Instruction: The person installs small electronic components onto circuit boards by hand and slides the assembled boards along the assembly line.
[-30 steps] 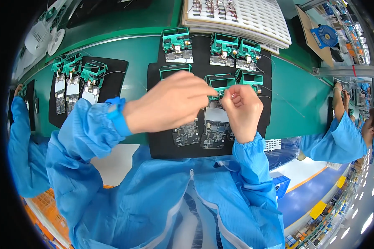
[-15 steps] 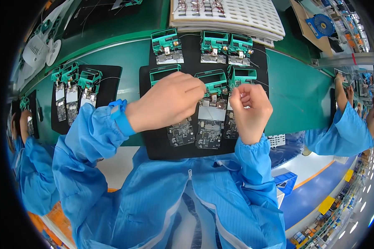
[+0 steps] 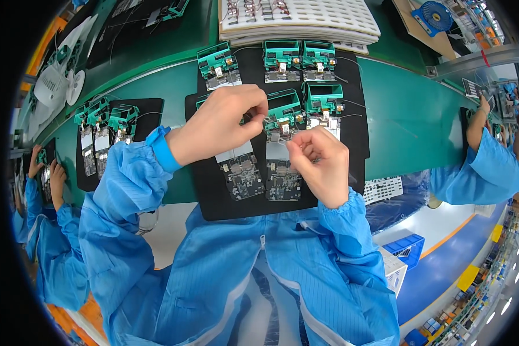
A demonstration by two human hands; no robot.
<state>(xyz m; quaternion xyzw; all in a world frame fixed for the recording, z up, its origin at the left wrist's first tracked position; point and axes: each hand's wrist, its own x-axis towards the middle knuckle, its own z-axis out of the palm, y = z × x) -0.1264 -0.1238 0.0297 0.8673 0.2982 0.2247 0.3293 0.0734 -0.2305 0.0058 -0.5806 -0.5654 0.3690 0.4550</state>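
Over the middle of a black mat (image 3: 213, 202), my left hand (image 3: 216, 124) pinches thumb and forefinger together beside a green plastic frame (image 3: 284, 104). Any small thing in that pinch is too small to make out. Just below and to the right, the curled fingers of my right hand (image 3: 324, 164) also meet in a pinch, near the silver part joined to the frame. What they hold cannot be made out. A dark circuit board (image 3: 284, 183) extends from this unit toward me. Another circuit board (image 3: 242, 176) lies to its left, its green frame mostly behind my left hand.
More green-framed units (image 3: 281, 55) with thin wires line the mat's far part; another frame (image 3: 323, 98) stands right of the middle one. A smaller black mat (image 3: 150, 118) at left bears several units. White foam trays (image 3: 300, 23) are stacked behind. Co-workers sit on both sides.
The view has shifted slightly. My right hand has moved left and down, closer to the middle unit. My left hand has shifted a little left, showing more of that unit's frame.
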